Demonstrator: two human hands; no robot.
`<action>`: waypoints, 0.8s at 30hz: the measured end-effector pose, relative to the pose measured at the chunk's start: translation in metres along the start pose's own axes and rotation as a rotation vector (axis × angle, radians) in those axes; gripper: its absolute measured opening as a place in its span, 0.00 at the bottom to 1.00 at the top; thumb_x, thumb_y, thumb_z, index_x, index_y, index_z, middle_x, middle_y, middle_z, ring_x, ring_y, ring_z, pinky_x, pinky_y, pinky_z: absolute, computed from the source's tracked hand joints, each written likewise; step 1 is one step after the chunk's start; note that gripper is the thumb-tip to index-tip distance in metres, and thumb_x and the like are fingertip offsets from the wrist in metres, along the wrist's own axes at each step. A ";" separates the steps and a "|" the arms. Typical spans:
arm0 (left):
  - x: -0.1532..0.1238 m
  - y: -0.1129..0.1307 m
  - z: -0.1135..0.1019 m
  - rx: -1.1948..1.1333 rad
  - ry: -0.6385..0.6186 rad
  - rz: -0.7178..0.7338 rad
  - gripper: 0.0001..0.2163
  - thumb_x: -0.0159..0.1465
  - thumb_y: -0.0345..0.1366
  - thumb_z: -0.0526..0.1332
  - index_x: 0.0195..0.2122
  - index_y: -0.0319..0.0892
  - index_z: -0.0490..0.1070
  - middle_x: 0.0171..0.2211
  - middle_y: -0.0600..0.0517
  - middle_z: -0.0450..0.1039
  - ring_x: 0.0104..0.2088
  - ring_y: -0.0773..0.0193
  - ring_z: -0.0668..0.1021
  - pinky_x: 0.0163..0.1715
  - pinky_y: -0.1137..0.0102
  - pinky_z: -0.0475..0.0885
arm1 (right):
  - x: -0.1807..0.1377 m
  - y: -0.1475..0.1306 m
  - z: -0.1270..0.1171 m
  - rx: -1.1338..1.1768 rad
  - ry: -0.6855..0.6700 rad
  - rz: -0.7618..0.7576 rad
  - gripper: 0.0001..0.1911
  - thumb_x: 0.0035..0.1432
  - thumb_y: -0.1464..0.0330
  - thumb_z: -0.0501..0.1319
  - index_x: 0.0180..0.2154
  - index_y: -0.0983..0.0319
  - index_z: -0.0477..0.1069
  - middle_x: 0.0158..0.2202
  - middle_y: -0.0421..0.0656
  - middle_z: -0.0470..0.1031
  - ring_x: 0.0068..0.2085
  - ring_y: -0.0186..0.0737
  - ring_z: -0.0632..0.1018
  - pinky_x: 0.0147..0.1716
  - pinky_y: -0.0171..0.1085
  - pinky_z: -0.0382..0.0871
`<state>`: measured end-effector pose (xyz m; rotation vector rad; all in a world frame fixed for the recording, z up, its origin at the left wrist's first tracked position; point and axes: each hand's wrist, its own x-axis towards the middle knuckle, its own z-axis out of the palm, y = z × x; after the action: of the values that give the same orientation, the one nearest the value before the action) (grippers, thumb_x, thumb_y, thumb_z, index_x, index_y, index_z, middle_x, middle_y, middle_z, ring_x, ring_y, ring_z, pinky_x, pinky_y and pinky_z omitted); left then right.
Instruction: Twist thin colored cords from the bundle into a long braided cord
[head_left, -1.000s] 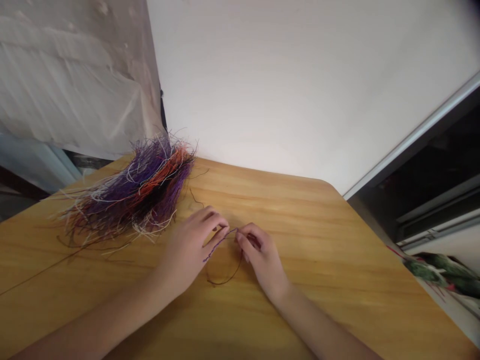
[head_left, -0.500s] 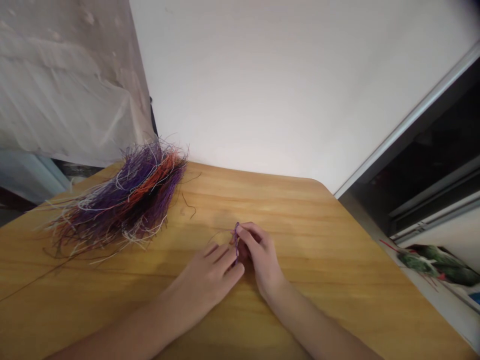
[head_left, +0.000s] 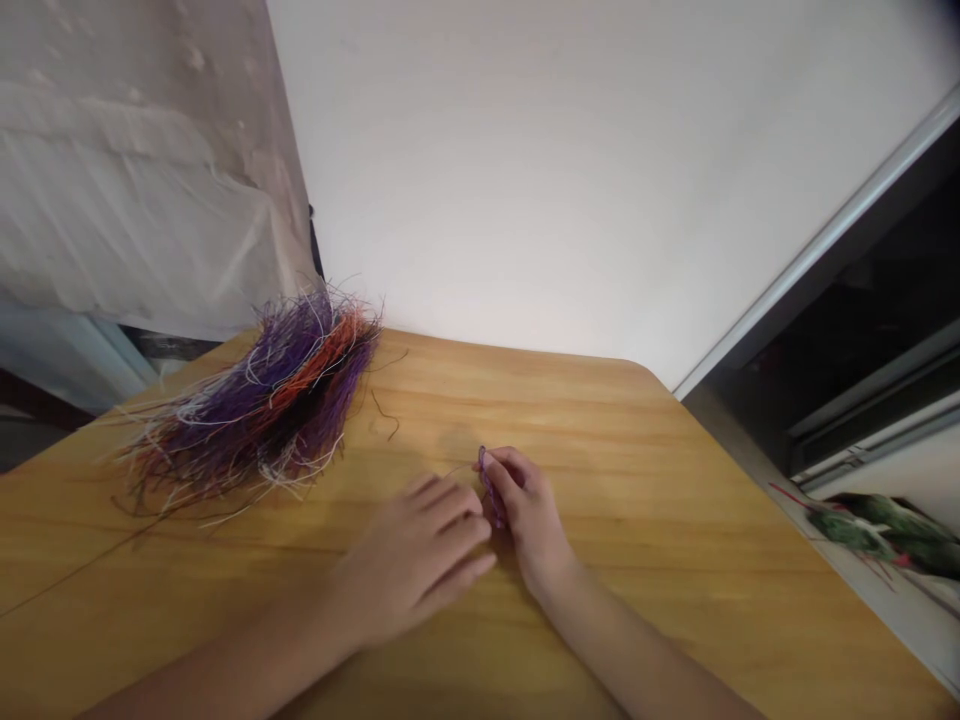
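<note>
My right hand [head_left: 529, 510] is closed in a pinch on a short purple braided cord [head_left: 490, 490], thumb and forefinger near its upper end. The cord's lower part hangs down beside the fingers of my left hand [head_left: 420, 550]. That hand is slightly blurred, its fingers loosely bent and the thumb standing apart from them; no hold on the cord shows. A thin strand [head_left: 459, 469] runs leftward from the cord's top, passing behind the left fingers. Both hands are just over the wooden table [head_left: 637, 480].
A large loose bundle of purple, orange, dark and white strands [head_left: 300, 380] lies at the table's left back. A stray dark strand [head_left: 385, 415] is beside it. A white wall [head_left: 510, 180] rises behind the table. Green bundles [head_left: 877, 525] are beyond the right edge.
My left hand's fingers have come away from the lower part of the braided cord, with the thumb now more apart. The right hand keeps its pinch. The view has shifted slightly.
</note>
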<state>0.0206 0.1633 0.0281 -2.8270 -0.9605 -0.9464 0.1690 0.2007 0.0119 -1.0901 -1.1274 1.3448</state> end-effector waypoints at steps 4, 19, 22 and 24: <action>0.002 -0.017 -0.005 -0.051 0.080 -0.395 0.08 0.69 0.32 0.48 0.37 0.40 0.66 0.34 0.50 0.68 0.37 0.60 0.70 0.39 0.64 0.65 | -0.001 0.001 0.003 -0.001 -0.038 -0.002 0.14 0.52 0.58 0.61 0.26 0.61 0.66 0.17 0.31 0.57 0.15 0.26 0.55 0.14 0.30 0.47; -0.001 -0.024 0.002 -0.130 -0.041 -0.602 0.13 0.66 0.30 0.50 0.37 0.40 0.75 0.34 0.47 0.79 0.33 0.56 0.79 0.34 0.65 0.70 | -0.005 -0.008 0.004 -0.002 -0.242 0.049 0.12 0.53 0.60 0.62 0.29 0.63 0.67 0.21 0.33 0.64 0.17 0.26 0.61 0.18 0.31 0.54; -0.001 -0.023 0.000 -0.099 -0.047 -0.644 0.13 0.65 0.31 0.50 0.35 0.39 0.76 0.32 0.45 0.79 0.31 0.53 0.79 0.31 0.64 0.68 | -0.005 -0.011 0.002 -0.051 -0.285 0.075 0.13 0.51 0.61 0.64 0.27 0.63 0.68 0.20 0.34 0.64 0.18 0.26 0.61 0.19 0.31 0.55; -0.001 -0.023 0.000 -0.109 -0.050 -0.662 0.13 0.65 0.31 0.50 0.35 0.39 0.76 0.31 0.44 0.79 0.31 0.53 0.78 0.31 0.65 0.67 | -0.005 -0.011 0.002 -0.077 -0.300 0.085 0.13 0.50 0.60 0.65 0.25 0.63 0.67 0.19 0.34 0.64 0.18 0.27 0.61 0.19 0.32 0.55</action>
<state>0.0071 0.1812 0.0229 -2.6455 -1.9728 -0.9779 0.1695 0.1957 0.0234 -1.0223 -1.3728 1.5803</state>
